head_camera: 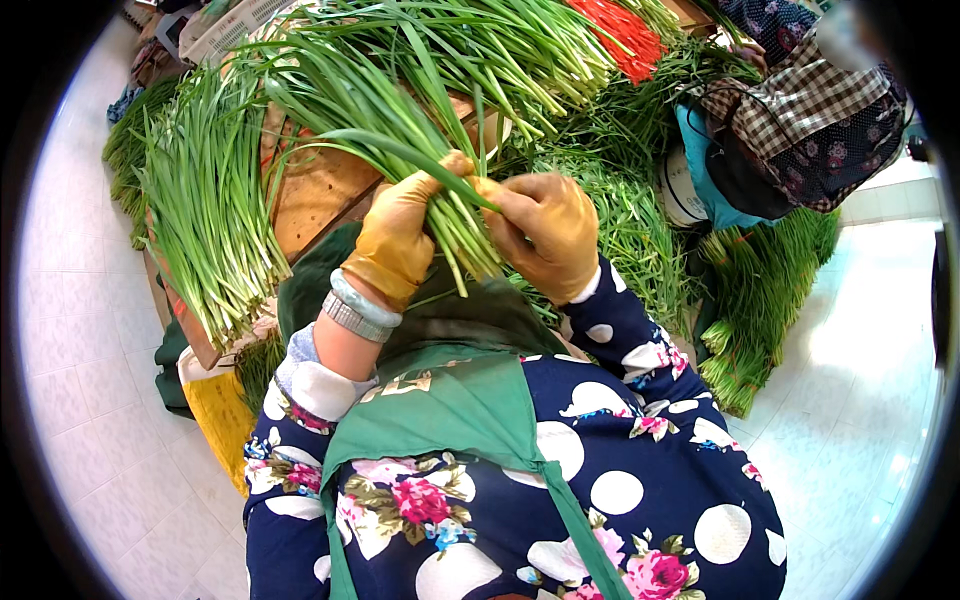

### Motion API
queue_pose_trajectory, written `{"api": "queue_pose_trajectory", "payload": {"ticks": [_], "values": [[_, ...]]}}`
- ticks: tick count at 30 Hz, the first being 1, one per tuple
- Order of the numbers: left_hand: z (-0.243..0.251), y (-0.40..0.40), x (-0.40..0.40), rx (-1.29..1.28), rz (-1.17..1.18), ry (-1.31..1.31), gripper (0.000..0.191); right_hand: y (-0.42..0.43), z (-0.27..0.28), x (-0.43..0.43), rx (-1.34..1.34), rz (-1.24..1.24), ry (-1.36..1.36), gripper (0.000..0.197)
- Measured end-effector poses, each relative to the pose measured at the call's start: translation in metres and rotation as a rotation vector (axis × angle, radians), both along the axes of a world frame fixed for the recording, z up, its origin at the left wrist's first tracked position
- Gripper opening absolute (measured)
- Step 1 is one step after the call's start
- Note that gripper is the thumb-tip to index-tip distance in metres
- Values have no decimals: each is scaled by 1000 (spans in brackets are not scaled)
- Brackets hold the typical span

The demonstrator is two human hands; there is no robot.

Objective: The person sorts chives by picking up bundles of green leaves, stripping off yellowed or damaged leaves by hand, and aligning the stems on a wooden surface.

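My left hand [396, 236], in a tan glove, is closed around a bunch of green Chinese chives [375, 112]. Their pale cut ends point down toward my lap, and the leaves fan out to the upper left. At the right side of the bunch, my gloved right hand [546, 229] pinches a single chive leaf [450, 176] between thumb and fingers. That leaf crosses over the left thumb area. Below the hands lies my green apron [442, 397]. A pile of loose chives [206, 202] rests on a wooden board [319, 195] to the left.
More chives [517, 52] lie across the far side, beside a bundle of red ties [622, 37]. Leaf scraps [637, 240] heap up on the right near a white bucket [679, 187]. Tied chive bundles [772, 285] lie on the tiled floor [832, 450]. Another person [802, 112] sits at upper right.
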State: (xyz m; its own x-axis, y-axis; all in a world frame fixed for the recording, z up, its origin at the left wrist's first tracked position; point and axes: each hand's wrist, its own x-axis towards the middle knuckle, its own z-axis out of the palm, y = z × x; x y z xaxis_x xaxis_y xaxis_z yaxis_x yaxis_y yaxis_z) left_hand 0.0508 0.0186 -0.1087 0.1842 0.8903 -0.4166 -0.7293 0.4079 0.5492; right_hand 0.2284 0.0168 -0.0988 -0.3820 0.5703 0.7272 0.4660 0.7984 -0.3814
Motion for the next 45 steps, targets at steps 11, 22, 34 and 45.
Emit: {"api": "queue_pose_trajectory", "payload": {"ticks": [11,22,34,45], "values": [[-10,-4,-15,-38,36,-214,19,-21,-47,80,-666,-321,-311,34],[0,-8,-12,-8,19,-313,21,-7,-4,-16,-1107,135,683,21],[-15,-7,-10,-40,13,-24,28,-24,-40,113,-664,-537,-750,27],[-22,-18,-16,-110,2,117,29,-1,-29,-15,-592,-3,182,19]]}}
